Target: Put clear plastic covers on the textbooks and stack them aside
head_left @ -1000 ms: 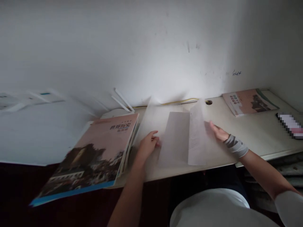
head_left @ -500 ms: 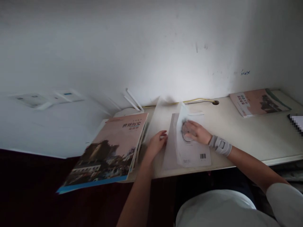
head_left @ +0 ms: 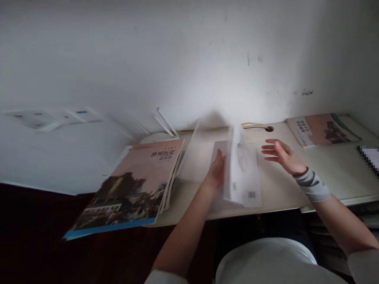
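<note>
A pale book (head_left: 253,173) with a barcode lies on the desk near its front edge, with a blurred, pale upright flap (head_left: 235,165) standing over it. A translucent sheet (head_left: 194,157) fans out to the left of the flap. My left hand (head_left: 216,171) is against the flap's left side, thumb up and stretched out; some of its fingers are hidden or blurred. To the right of the book, my right hand (head_left: 281,156) hovers above the desk with fingers spread and nothing in them. A grey band wraps that wrist.
On the left, a stack of books topped by a pink-covered history book (head_left: 133,181) juts past the desk (head_left: 275,189) edge. Another pink book (head_left: 322,129) lies at the back right. A white device with antennas (head_left: 166,122) and a yellow cable (head_left: 251,124) sit along the wall.
My right hand has come off the book and moved right, fingers spreading. My left hand has moved right, up to the flap. The flap has swung further right over the book.
</note>
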Demonstrator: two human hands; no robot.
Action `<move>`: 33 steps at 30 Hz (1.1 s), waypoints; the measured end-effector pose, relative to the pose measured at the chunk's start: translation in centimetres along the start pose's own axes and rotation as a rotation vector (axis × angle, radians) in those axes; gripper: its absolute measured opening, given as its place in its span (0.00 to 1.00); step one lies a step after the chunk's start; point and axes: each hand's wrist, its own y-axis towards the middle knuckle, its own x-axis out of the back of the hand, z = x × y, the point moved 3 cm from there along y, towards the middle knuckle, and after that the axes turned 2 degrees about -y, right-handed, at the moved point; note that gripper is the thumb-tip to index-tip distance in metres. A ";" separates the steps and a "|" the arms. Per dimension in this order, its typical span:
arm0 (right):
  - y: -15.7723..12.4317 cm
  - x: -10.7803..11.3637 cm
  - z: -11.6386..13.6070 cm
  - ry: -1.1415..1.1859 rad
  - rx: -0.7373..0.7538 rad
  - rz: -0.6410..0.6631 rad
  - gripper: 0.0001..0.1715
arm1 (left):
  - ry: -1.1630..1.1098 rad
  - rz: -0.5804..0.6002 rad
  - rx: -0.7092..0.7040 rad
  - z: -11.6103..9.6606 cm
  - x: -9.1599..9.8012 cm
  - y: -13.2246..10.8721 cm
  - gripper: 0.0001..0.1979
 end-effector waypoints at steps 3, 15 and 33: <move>-1.4 4.0 1.0 -0.040 0.015 -0.110 0.29 | 0.253 0.097 -0.081 1.0 -3.9 1.2 0.37; -2.6 13.9 -8.4 -0.702 -0.105 -0.399 0.34 | 1.388 -0.195 -0.577 4.7 -2.7 8.4 0.31; -3.7 2.0 -7.2 -1.529 0.254 0.239 0.41 | 1.950 -0.164 -0.528 6.9 -5.4 7.3 0.28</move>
